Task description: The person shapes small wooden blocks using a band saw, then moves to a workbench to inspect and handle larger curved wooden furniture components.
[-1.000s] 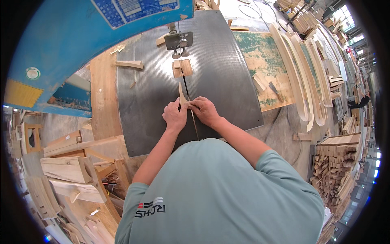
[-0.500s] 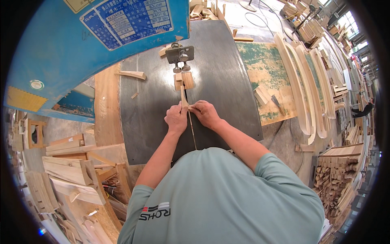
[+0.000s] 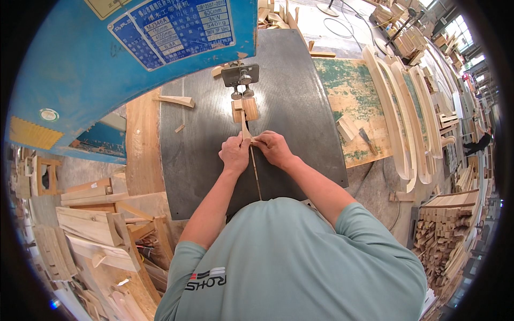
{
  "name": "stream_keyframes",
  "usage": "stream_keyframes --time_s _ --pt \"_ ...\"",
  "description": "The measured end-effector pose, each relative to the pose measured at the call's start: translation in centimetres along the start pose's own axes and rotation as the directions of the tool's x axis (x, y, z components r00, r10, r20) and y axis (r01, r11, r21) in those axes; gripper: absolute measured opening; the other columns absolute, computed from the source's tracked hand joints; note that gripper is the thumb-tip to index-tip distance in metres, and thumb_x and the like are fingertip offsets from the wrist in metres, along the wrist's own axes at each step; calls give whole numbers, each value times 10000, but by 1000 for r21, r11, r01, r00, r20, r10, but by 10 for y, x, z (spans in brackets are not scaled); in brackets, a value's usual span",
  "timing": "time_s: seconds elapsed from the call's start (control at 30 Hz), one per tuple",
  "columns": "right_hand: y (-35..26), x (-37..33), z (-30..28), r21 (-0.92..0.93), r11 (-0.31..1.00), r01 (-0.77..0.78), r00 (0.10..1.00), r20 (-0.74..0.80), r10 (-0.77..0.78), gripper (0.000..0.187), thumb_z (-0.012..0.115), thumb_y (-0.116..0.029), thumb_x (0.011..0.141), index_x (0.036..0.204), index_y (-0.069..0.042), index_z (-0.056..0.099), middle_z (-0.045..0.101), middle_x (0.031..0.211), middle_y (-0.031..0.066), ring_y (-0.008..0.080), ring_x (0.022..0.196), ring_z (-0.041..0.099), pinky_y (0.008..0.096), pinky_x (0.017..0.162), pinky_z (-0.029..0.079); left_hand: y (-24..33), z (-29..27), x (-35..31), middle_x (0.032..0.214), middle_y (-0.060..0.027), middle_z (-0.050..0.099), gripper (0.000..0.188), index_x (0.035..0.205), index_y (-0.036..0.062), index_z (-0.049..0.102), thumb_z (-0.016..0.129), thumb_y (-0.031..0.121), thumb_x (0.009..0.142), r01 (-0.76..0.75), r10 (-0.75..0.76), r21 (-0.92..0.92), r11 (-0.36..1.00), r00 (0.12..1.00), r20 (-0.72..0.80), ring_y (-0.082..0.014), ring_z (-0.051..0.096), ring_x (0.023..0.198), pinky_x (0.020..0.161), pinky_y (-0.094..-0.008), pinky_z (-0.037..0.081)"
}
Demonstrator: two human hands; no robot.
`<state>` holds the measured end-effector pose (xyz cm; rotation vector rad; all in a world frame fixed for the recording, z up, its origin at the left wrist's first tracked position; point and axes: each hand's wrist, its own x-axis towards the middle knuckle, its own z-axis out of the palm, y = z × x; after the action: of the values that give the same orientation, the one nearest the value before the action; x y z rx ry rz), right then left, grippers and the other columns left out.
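Both hands hold a slim, curved piece of pale wood (image 3: 246,132) on the grey metal table (image 3: 305,101) of a band saw. My left hand (image 3: 234,154) is closed on its near left side. My right hand (image 3: 274,148) pinches its near right end, fingertips close to the left hand. The narrow far end points at the wooden insert (image 3: 251,108) in the table, beneath the saw's guide rollers (image 3: 246,85). A small wood block (image 3: 238,105) lies on that insert. The blade is too fine to make out clearly, so whether the wood touches it I cannot tell.
The blue saw body (image 3: 80,69) fills the upper left. A curved offcut (image 3: 176,100) and a small chip (image 3: 179,128) lie left on the table. On a worn board (image 3: 369,152) at right are a wood block (image 3: 347,129), a brush-like tool (image 3: 367,140) and long curved pieces (image 3: 393,117).
The whole view has shifted slightly, so the saw and table appear a little further right. Both hands keep their grip on the curved wood, with little visible movement.
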<state>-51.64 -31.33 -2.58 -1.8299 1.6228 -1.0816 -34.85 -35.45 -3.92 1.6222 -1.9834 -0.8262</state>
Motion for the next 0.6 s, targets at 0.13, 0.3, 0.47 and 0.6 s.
stream_keyframes --time_s 0.13,0.3,0.47,0.6 --pt "1 3 0 14 1000 -7 1000 4 7 122 718 -115 894 963 -20 748 684 870 141 331 823 660 399 749 538 -2 1 4 997 -90 701 368 1191 155 726 614 401 941 0 0 -5 1000 1000 17 -344 641 986 829 -516 474" --pt "1 3 -1 -9 1000 -2 1000 5 2 119 713 -113 895 961 -20 749 681 867 141 333 818 658 403 747 535 -2 2 4 987 -112 702 354 1161 137 726 613 393 945 -16 16 -10 1000 1000 -14 -352 650 965 816 -508 480" --pt "1 3 -2 -10 1000 7 1000 7 -7 121 711 -108 895 967 -20 751 683 874 142 332 820 660 400 747 536 -3 0 5 999 -104 703 378 1196 148 724 615 402 938 -6 7 -13 1000 1000 30 -357 642 987 824 -522 472" --pt "3 3 -1 4 1000 -11 1000 10 11 131 712 -107 894 984 -22 756 684 874 140 328 820 664 393 748 538 2 -4 5 976 -113 701 380 1186 140 724 610 403 937 17 -16 -17 1000 999 47 -364 643 976 822 -527 472"
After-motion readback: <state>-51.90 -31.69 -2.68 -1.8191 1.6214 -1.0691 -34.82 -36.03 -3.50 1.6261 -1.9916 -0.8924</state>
